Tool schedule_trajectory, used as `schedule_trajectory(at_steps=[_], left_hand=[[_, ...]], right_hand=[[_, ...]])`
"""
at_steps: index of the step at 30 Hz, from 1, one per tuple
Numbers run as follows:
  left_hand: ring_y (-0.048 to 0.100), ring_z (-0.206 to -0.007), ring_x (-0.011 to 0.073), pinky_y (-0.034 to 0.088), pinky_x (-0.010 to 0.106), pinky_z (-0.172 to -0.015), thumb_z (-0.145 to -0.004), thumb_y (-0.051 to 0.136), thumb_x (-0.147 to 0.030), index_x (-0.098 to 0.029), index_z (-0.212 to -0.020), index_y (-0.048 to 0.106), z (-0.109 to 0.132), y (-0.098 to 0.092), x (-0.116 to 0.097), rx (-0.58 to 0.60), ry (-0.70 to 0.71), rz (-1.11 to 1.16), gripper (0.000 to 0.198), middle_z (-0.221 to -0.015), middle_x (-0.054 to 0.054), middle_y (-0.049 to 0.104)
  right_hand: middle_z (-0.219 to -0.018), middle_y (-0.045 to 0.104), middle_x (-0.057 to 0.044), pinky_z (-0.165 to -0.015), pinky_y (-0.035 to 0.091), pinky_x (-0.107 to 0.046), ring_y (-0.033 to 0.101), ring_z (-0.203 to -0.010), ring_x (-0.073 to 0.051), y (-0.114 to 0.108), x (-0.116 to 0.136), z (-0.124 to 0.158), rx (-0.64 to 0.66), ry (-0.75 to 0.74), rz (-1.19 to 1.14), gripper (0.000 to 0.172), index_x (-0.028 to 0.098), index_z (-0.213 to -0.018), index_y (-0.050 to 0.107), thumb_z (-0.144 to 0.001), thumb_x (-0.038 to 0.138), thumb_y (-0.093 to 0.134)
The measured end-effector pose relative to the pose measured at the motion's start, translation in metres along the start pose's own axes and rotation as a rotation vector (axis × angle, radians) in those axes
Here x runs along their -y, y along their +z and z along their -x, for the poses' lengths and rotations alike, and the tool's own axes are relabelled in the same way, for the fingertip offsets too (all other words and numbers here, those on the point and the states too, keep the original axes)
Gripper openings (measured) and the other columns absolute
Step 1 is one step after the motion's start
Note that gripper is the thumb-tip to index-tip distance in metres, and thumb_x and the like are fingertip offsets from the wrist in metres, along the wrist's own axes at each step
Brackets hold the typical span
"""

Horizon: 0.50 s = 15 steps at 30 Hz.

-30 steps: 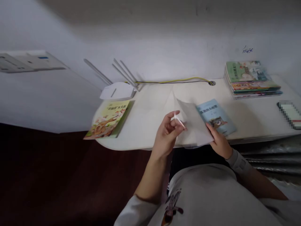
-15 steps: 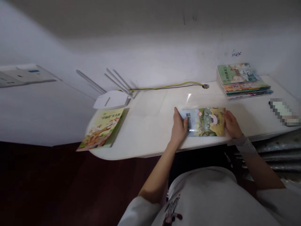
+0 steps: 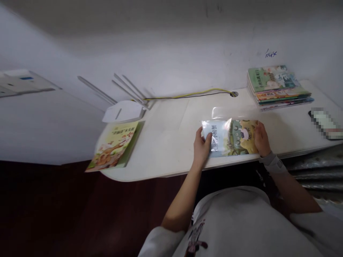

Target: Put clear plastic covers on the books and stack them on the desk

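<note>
Near the desk (image 3: 166,150) edge, both hands — left hand (image 3: 201,147), right hand (image 3: 261,139) — grip the picture book (image 3: 230,142).

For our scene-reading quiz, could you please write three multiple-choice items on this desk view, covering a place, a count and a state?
1. Where does the stack of books lie?
A. far right of the desk, by the wall
B. on the floor
C. on the router

2. How many hands touch the picture book in the glossy cover?
A. none
B. one
C. two

3. How does the yellow book lie?
A. standing upright
B. flat, overhanging the desk's left edge
C. open in the middle

Answers:
1 A, it sits at the desk's back right corner.
2 C, the left hand and right hand hold its two ends.
3 B, closed and flat, its corner past the edge.
</note>
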<state>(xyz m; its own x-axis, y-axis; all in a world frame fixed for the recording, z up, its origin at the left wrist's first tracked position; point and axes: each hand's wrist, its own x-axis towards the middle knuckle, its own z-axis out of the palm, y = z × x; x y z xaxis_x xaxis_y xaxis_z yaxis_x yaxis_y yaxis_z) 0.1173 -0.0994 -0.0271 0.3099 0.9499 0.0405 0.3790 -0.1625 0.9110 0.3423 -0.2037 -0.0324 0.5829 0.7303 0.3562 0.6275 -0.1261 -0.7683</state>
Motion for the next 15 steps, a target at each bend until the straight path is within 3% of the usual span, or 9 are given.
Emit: schedule_trajectory(at_steps=[3,5,8,11,13,15], left_hand=[[0.064,-0.073,0.0172,0.054,0.033,-0.067,-0.088,0.056,-0.038,-0.021,-0.151,0.017,0.002,0.002,0.004,-0.062,-0.006,0.014,0.076,-0.1,0.008,0.065],[0.065,-0.095,0.0233,0.054,0.041,-0.083,-0.085,0.06,-0.031,-0.019,-0.153,0.009,0.005,0.003,0.003,-0.148,0.101,-0.137,0.086,-0.126,0.017,0.057],[0.038,-0.136,0.0346,0.033,0.055,-0.109,-0.087,0.054,-0.021,-0.016,-0.149,0.027,0.011,0.009,-0.006,-0.205,0.349,-0.504,0.068,-0.15,0.023,0.034],[0.019,-0.146,0.0367,0.017,0.061,-0.114,-0.093,0.05,-0.03,-0.016,-0.145,0.038,0.017,0.022,-0.018,-0.042,0.511,-0.762,0.055,-0.156,0.02,0.029],[0.018,-0.146,0.0367,0.017,0.063,-0.114,-0.094,0.049,-0.041,-0.016,-0.147,0.036,0.019,0.031,-0.024,0.138,0.541,-0.841,0.06,-0.156,0.019,0.029],[0.021,-0.145,0.0365,0.018,0.065,-0.112,-0.094,0.045,-0.047,-0.017,-0.148,0.034,0.019,0.039,-0.026,0.297,0.517,-0.892,0.063,-0.156,0.017,0.03]], right_hand=[[-0.11,0.065,-0.016,-0.088,0.051,-0.046,0.062,-0.103,-0.028,0.003,-0.004,0.0,0.018,0.032,0.018,0.053,0.015,-0.135,0.042,-0.097,0.046,0.022],[-0.095,0.068,-0.012,-0.078,0.053,-0.041,0.066,-0.086,-0.025,0.005,-0.008,-0.003,0.05,0.065,0.051,0.058,0.012,-0.14,0.034,-0.096,0.049,0.03],[-0.09,0.068,-0.01,-0.074,0.053,-0.039,0.066,-0.078,-0.024,0.005,-0.009,-0.013,0.109,0.049,0.172,0.063,0.012,-0.148,0.022,-0.095,0.044,0.034],[-0.126,0.058,-0.022,-0.09,0.049,-0.046,0.059,-0.112,-0.032,0.001,0.0,-0.021,0.078,-0.093,0.425,0.065,0.011,-0.151,0.02,-0.094,0.037,0.037],[-0.147,0.038,-0.027,-0.103,0.039,-0.052,0.041,-0.133,-0.037,0.001,0.01,-0.021,0.08,-0.217,0.587,0.064,0.007,-0.149,0.025,-0.093,0.033,0.041],[-0.153,0.032,-0.025,-0.11,0.03,-0.052,0.031,-0.14,-0.035,0.005,0.02,-0.015,0.212,-0.365,0.651,0.059,0.006,-0.147,0.032,-0.094,0.032,0.041]])
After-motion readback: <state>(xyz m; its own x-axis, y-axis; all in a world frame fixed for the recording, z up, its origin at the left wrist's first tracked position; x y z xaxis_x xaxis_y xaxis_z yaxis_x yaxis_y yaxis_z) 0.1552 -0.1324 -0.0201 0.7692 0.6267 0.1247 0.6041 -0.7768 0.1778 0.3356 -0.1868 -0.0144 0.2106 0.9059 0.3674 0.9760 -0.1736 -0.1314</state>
